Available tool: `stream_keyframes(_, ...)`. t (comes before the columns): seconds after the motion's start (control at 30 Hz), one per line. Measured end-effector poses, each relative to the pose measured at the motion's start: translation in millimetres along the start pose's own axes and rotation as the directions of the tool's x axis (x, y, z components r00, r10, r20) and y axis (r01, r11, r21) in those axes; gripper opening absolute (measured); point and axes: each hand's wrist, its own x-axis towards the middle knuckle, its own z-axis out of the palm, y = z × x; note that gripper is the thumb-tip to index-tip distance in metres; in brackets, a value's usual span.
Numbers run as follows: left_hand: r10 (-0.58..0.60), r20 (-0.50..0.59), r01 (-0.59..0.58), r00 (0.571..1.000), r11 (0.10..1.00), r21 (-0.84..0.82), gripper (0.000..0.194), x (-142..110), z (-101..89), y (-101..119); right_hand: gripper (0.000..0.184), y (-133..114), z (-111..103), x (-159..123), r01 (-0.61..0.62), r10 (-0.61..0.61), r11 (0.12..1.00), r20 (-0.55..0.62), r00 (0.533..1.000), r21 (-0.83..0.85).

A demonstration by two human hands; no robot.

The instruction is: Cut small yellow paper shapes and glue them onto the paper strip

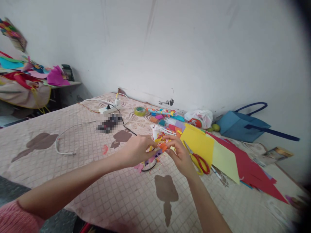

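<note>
Near the middle of the table, my left hand [138, 149] is closed, its fingertips pinched at the end of a purple paper strip [158, 153] with dark dots. My right hand [180, 157] pinches a small orange paper piece [163, 147] between thumb and fingers, right against the strip. Below the left hand lie a pink paper cutout [139, 167] and a thin black curved band [150, 168]. Colourful paper scraps [162, 135] spread just behind both hands. Scissors [201, 162] with red and yellow handles lie right of my right hand, partly on yellow paper [198, 142].
Red paper [250, 166] and pale green paper [224, 160] lie to the right, with a blue bag [243, 126] behind. Green tape [140, 111], a power strip [109, 109] and a white cable [57, 145] are at the back and left. A wall closes off the far side.
</note>
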Motion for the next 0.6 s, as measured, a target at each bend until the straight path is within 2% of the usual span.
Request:
stream_keyframes(0.1, -0.047, 0.072, 0.041, 0.996, 0.995, 0.091, 0.02, 2.3, 5.0, 0.8, 0.009, -2.0, -1.1, -0.6, 0.001, -0.001, 1.0, -0.006, 1.0, -0.017)
stream_keyframes(0.2, -0.098, 0.099, 0.084, 0.99, 0.986, 0.144, 0.019, 4.0, 7.7, 1.8, 0.011, -0.8, -1.2, -1.7, 0.002, -0.002, 1.0, -0.018, 1.0, -0.014)
stream_keyframes(0.33, -0.128, 0.092, 0.119, 0.987, 0.988, 0.1, 0.017, 4.5, 7.3, 3.6, 0.009, 0.5, -1.5, -3.3, 0.005, -0.005, 1.0, -0.02, 1.0, -0.001)
stream_keyframes(0.43, -0.129, 0.036, 0.131, 0.991, 0.99, -0.052, 0.018, 3.8, 4.1, 2.3, 0.009, 2.1, -2.3, -4.7, -0.008, 0.008, 1.0, -0.022, 1.0, 0.014)
stream_keyframes(0.5, -0.138, 0.014, 0.138, 0.99, 0.962, -0.235, 0.021, 3.6, 0.8, -1.1, 0.009, 4.8, -2.8, -6.0, -0.022, 0.024, 0.999, -0.028, 0.999, 0.041)
stream_keyframes(0.57, -0.17, 0.026, 0.161, 0.985, 0.862, -0.481, 0.022, 3.7, -3.5, -7.3, 0.009, 8.8, -3.0, -7.5, -0.033, 0.036, 0.997, -0.028, 0.999, 0.07)
stream_keyframes(0.6, -0.19, 0.039, 0.173, 0.981, 0.769, -0.615, 0.021, 3.6, -6.5, -11.4, 0.01, 10.9, -3.1, -8.3, -0.038, 0.041, 0.996, -0.025, 0.999, 0.083)
